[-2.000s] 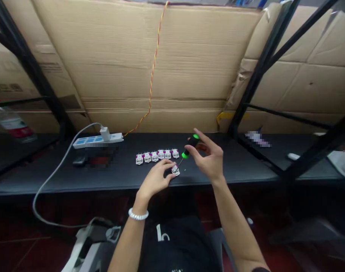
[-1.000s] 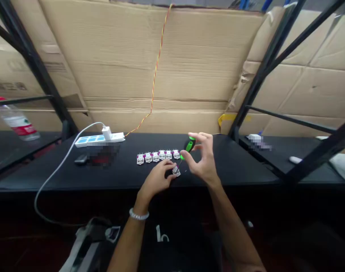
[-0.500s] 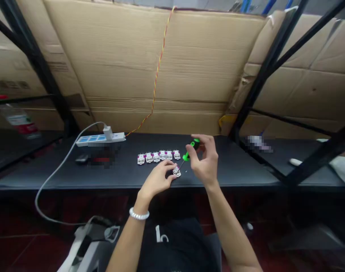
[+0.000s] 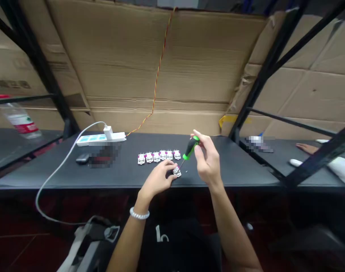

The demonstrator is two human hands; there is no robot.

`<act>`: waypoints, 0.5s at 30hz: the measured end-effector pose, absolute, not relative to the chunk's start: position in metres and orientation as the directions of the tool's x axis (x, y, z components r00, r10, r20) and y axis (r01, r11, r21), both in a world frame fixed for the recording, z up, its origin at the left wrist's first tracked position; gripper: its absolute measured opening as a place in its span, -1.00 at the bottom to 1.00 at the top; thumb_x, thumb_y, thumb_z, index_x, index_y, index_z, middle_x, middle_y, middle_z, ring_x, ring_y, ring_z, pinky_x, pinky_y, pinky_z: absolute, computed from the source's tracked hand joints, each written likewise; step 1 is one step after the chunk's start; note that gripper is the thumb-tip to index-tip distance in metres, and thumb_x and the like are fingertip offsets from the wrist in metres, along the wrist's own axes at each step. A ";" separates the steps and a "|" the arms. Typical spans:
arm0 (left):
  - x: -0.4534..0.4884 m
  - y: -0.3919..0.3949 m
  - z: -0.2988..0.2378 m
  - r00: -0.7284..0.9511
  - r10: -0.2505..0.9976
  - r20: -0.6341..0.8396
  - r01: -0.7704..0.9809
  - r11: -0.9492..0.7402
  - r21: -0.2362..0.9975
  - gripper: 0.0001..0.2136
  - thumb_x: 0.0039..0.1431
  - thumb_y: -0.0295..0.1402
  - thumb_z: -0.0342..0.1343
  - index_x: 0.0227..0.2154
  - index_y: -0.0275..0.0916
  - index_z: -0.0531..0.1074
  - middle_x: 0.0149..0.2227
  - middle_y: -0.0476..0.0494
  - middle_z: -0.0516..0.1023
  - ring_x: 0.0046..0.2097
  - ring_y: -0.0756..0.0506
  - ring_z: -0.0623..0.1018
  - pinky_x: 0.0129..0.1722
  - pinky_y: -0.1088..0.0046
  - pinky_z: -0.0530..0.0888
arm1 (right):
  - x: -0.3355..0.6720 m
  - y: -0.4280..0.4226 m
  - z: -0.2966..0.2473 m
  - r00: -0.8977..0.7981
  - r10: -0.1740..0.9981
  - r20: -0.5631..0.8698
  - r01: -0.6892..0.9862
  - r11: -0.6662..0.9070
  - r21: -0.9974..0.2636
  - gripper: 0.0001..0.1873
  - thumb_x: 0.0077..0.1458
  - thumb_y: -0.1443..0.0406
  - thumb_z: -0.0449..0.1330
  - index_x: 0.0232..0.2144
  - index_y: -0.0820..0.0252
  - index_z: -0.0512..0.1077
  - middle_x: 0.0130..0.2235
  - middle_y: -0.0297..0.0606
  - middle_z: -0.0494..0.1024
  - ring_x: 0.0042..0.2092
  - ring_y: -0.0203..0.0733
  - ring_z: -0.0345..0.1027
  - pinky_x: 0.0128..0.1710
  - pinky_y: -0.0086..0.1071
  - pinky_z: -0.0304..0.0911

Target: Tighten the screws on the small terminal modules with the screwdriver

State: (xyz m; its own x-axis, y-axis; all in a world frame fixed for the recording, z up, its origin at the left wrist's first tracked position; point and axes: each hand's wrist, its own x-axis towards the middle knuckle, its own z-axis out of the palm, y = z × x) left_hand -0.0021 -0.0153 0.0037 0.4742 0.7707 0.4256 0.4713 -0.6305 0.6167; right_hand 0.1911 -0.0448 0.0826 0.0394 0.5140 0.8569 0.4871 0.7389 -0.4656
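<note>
My left hand [image 4: 159, 178] rests on the black table [image 4: 127, 173], its fingers pinching a small white and magenta module [image 4: 176, 172] flat against the surface. My right hand [image 4: 207, 160] is closed around a green and black screwdriver [image 4: 189, 149], whose thin tip slants down onto that module. Just behind, a row of several similar white and magenta modules [image 4: 159, 156] lies in a line on the table.
A white and blue power strip [image 4: 100, 138] with a plugged charger and a white cable lies at the back left, a dark small object [image 4: 82, 159] near it. A plastic bottle [image 4: 18, 120] stands far left. Cardboard sheets [image 4: 161, 64] line the back. Another person's hand [image 4: 305, 147] rests far right.
My right hand has turned the screwdriver, its fingers shifting round the handle while the tip stays on the module. Another person's hand has come into view at the far right.
</note>
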 end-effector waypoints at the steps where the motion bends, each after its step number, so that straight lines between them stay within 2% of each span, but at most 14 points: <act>1: -0.002 -0.015 0.004 0.472 0.771 0.427 0.471 -0.630 0.617 -0.73 0.30 -0.43 0.30 0.04 -0.17 0.66 0.13 -0.22 0.62 0.17 -0.26 0.61 0.30 0.12 0.52 | 0.192 -0.044 0.083 0.062 0.508 0.859 0.510 0.724 -0.465 -0.57 0.42 0.21 0.16 0.27 0.02 0.49 0.11 -0.08 0.53 0.10 0.01 0.48 0.09 -0.06 0.50; 4: -0.002 -0.015 0.003 0.474 0.769 0.429 0.467 -0.632 0.619 -0.71 0.30 -0.45 0.30 0.06 -0.17 0.65 0.13 -0.21 0.62 0.17 -0.26 0.61 0.30 0.12 0.51 | 0.193 -0.043 0.082 0.134 0.486 0.864 0.562 0.681 -0.470 -0.57 0.30 0.17 0.32 0.18 0.03 0.58 0.02 -0.11 0.48 -0.04 -0.04 0.47 -0.06 -0.14 0.52; 8: -0.002 -0.015 0.003 0.473 0.773 0.424 0.472 -0.628 0.619 -0.73 0.30 -0.44 0.30 0.03 -0.16 0.66 0.13 -0.20 0.62 0.17 -0.26 0.61 0.31 0.12 0.51 | 0.195 -0.043 0.083 0.051 0.521 0.852 0.513 0.718 -0.470 -0.53 0.42 0.25 0.14 0.32 0.05 0.46 0.08 -0.09 0.53 0.03 -0.04 0.48 0.06 -0.11 0.48; 10: -0.002 -0.015 0.003 0.469 0.777 0.421 0.475 -0.623 0.622 -0.74 0.30 -0.43 0.30 0.03 -0.17 0.66 0.14 -0.21 0.62 0.18 -0.26 0.61 0.32 0.12 0.50 | 0.195 -0.043 0.084 0.020 0.524 0.852 0.511 0.727 -0.459 -0.54 0.38 0.22 0.20 0.29 0.05 0.47 0.08 -0.10 0.55 0.03 -0.02 0.47 0.05 -0.10 0.47; 13: -0.003 -0.015 0.003 0.476 0.770 0.425 0.463 -0.630 0.623 -0.73 0.31 -0.43 0.29 0.05 -0.17 0.65 0.13 -0.22 0.61 0.18 -0.26 0.61 0.31 0.12 0.51 | 0.194 -0.044 0.084 0.089 0.497 0.863 0.544 0.702 -0.460 -0.58 0.26 0.16 0.37 0.14 0.02 0.57 -0.01 -0.16 0.53 -0.09 -0.05 0.46 -0.09 -0.15 0.49; 15: -0.003 -0.016 0.004 0.480 0.766 0.427 0.461 -0.635 0.620 -0.72 0.32 -0.42 0.28 0.06 -0.16 0.65 0.13 -0.22 0.62 0.17 -0.26 0.61 0.30 0.11 0.51 | 0.194 -0.043 0.082 0.114 0.518 0.848 0.536 0.686 -0.491 -0.60 0.32 0.17 0.31 0.17 0.00 0.55 -0.01 -0.16 0.52 -0.11 -0.08 0.47 -0.09 -0.15 0.50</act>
State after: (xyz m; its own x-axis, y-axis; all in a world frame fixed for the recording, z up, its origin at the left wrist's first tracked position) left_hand -0.0029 -0.0156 0.0041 0.4799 0.7662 0.4274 0.4615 -0.6348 0.6197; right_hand 0.1940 -0.0434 0.0820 0.1142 0.5176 0.8479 0.5364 0.6863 -0.4912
